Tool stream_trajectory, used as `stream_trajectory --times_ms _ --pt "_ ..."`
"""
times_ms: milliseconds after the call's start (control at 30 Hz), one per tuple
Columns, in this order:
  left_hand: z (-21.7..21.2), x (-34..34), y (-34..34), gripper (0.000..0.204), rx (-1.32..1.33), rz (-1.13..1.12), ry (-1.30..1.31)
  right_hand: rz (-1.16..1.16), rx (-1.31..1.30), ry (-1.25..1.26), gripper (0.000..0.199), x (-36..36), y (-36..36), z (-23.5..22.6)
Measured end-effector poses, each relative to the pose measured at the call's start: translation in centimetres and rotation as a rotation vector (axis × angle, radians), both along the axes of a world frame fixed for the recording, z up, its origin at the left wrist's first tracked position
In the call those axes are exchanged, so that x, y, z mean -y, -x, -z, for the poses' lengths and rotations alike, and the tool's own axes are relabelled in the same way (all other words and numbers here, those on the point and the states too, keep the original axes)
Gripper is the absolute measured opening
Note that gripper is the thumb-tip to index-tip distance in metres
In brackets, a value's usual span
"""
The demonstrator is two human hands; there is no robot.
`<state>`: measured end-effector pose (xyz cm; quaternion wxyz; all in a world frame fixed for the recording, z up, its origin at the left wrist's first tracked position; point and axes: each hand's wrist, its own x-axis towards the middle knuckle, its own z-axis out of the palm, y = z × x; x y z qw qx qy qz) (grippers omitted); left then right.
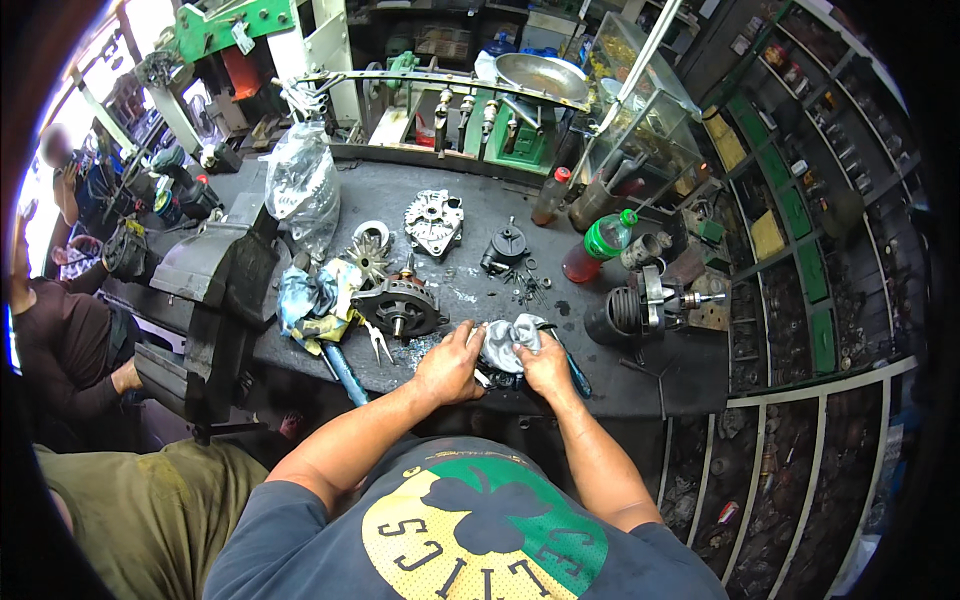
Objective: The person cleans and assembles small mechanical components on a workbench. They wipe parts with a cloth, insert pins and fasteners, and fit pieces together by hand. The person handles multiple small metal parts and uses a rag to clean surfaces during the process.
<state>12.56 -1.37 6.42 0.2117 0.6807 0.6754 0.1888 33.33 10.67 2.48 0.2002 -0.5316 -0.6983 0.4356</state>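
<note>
your left hand (449,366) and right hand (545,364) both had fingers curled closed on a grey rag (508,340), beside the alternator (400,306).

The thing under the grey rag (505,340) is covered up, so what it is cannot be told. The fingers of the right hand (545,365) are partly tucked into the rag. The small dark bits (525,285) scattered on the tabletop (660,385) are too tiny to be named. What is inside the clear plastic bag (300,185) cannot be made out. The person at the left (70,340) is cut off by the picture's dark edge.
</note>
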Motion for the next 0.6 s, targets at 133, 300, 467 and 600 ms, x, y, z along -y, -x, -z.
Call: stream_trajectory --times_ms 133,300,467,600 --pt "0.5 0.5 0.4 0.124 -0.027 0.006 0.01 0.255 -0.51 0.005 0.027 -1.5 -3.3 -1.9" --pt "-1.9 0.7 0.5 0.137 0.036 0.012 0.011 0.139 -0.781 0.054 0.03 1.4 -4.4 -9.8" --pt "-2.9 3.0 -0.5 0.11 0.85 0.101 -0.349 -0.566 -0.726 0.379 0.072 6.2 0.6 -11.9" --pt "-6.6 4.1 1.7 0.035 0.88 -0.33 -0.614 -0.794 -0.741 0.684 0.084 5.1 2.6 -13.8"
